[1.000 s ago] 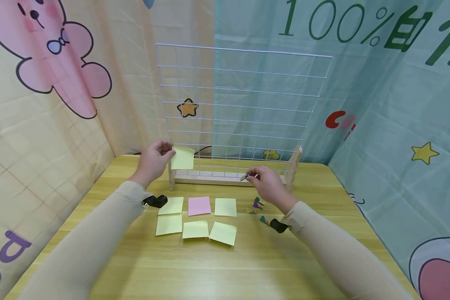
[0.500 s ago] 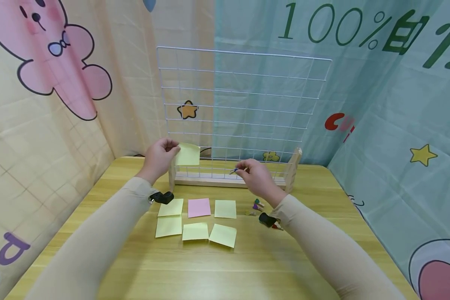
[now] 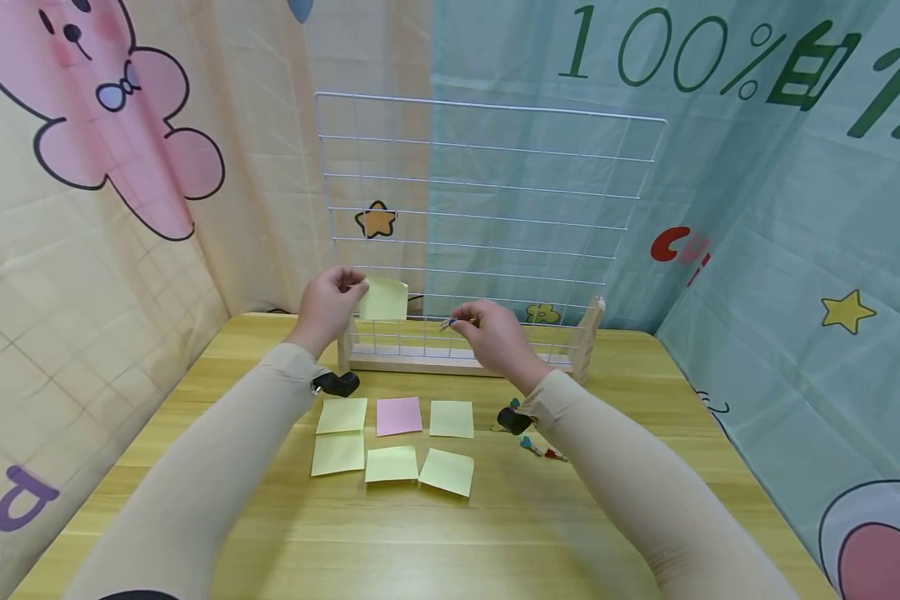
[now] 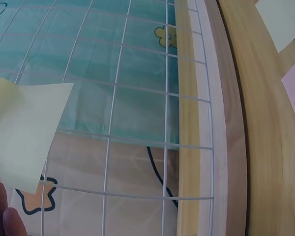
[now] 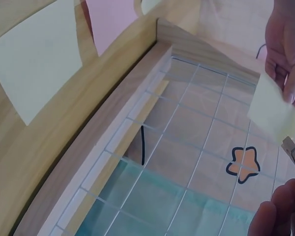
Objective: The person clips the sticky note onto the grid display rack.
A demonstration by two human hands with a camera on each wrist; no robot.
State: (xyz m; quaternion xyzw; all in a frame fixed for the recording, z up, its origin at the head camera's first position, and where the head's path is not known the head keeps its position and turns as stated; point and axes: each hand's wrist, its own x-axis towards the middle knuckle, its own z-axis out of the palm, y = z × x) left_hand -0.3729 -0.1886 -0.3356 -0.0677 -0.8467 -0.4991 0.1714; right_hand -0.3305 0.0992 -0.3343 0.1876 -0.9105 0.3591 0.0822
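My left hand (image 3: 332, 307) pinches a yellow sticky note (image 3: 385, 299) by its left edge, in front of the lower left of a white wire grid (image 3: 487, 182). In the left wrist view the note (image 4: 27, 135) overlaps the wires, one corner curling. My right hand (image 3: 495, 335) pinches a small clothespin (image 3: 446, 323) a little right of that note. The wooden clothespin (image 5: 292, 150) points at the note (image 5: 271, 109) in the right wrist view. Only fingertips (image 4: 12, 221) of the left hand show in its own wrist view.
Several yellow sticky notes (image 3: 337, 452) and one pink note (image 3: 399, 416) lie on the table in two rows. Several clothespins (image 3: 531, 446) lie to their right, partly hidden by the right wrist camera (image 3: 513, 420). A wooden base (image 3: 420, 363) holds the grid upright before a printed curtain.
Both hands have risen slightly and come closer together. The left hand has carried the note right and up; the right hand has brought the clothespin left toward it.
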